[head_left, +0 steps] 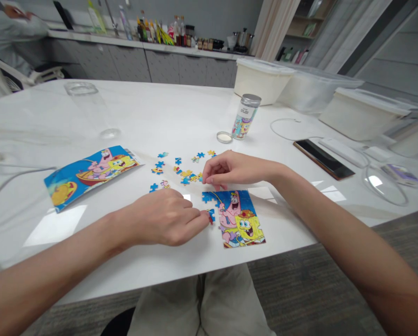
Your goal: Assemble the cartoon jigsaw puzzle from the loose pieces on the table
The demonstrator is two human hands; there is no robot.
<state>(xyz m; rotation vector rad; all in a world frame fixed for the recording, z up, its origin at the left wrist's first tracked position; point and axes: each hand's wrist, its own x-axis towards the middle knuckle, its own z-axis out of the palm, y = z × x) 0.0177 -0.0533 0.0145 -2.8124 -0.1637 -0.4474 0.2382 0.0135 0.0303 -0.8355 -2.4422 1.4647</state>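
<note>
A partly joined jigsaw puzzle [242,217] with a pink starfish and a yellow sponge figure lies near the table's front edge. Just left of it, my left hand [169,217] pinches a blue and red puzzle piece [211,215] between thumb and forefinger. My right hand [226,169] hovers above the puzzle's top edge, its fingers curled together; whatever they hold is hidden. Loose puzzle pieces [186,176] are scattered beyond both hands. To the left rests a creased picture sheet [93,175] printed with the same figures.
A printed jar [246,116] stands behind the pieces, beside a round lid [224,136]. On the right are a phone [323,158], cables and storage boxes [365,113]. A clear glass container [83,88] is at back left. A person [9,35] sits beyond the table.
</note>
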